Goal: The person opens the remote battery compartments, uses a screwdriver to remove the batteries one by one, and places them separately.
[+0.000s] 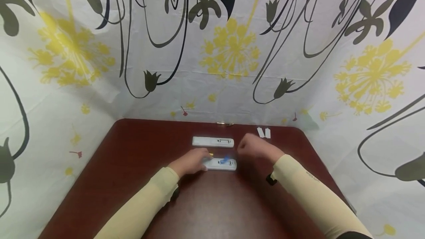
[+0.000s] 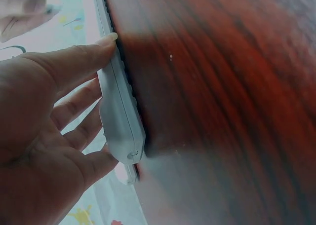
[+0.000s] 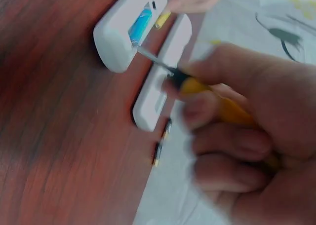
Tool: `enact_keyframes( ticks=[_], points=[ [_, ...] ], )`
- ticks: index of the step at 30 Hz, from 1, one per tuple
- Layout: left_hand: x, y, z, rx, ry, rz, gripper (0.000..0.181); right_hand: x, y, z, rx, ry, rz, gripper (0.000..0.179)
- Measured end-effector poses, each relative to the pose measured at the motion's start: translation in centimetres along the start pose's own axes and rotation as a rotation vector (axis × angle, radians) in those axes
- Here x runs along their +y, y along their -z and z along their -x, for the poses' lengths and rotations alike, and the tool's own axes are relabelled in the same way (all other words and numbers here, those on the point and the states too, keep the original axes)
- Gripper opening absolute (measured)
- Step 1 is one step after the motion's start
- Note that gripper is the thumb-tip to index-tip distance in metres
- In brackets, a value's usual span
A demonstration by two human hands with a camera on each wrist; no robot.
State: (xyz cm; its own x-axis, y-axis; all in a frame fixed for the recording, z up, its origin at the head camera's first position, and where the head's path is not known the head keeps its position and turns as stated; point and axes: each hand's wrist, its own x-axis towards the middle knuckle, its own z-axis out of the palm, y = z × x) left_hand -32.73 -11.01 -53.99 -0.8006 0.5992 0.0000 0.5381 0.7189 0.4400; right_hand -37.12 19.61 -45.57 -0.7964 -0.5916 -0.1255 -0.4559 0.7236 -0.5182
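Observation:
A white remote control (image 1: 217, 163) lies back side up, with its battery compartment uncovered. Inside the compartment sits a blue battery (image 3: 141, 26). My left hand (image 1: 192, 160) grips the remote's left part, its thumb (image 2: 84, 59) along the near side and the other fingers on the far side. Next to those fingers is a small yellow cylinder (image 3: 162, 20), like a battery. In my right hand (image 1: 254, 146) is a screwdriver (image 3: 237, 111) with a yellow and black handle. Its metal tip reaches the compartment's end beside the battery in the right wrist view.
A second white remote (image 1: 207, 141) lies parallel behind the first, its compartment uncovered too. Two white covers (image 1: 264, 132) rest at the back right of the dark red table (image 1: 212, 202). Small batteries (image 3: 162, 142) lie by the back edge, before a patterned curtain (image 1: 212, 102).

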Motion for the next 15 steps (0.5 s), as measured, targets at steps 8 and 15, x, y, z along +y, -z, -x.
enact_keyframes(
  ticks=[8,15],
  points=[
    [0.2,0.0,-0.1,0.019,-0.051,-0.006,0.044,0.4,1.1,-0.1,0.260,-0.076,-0.222,0.025],
    [0.1,0.3,0.2,0.016,-0.029,-0.010,0.044,0.8,-0.3,-0.4,0.264,-0.089,-0.221,0.018]
  ],
)
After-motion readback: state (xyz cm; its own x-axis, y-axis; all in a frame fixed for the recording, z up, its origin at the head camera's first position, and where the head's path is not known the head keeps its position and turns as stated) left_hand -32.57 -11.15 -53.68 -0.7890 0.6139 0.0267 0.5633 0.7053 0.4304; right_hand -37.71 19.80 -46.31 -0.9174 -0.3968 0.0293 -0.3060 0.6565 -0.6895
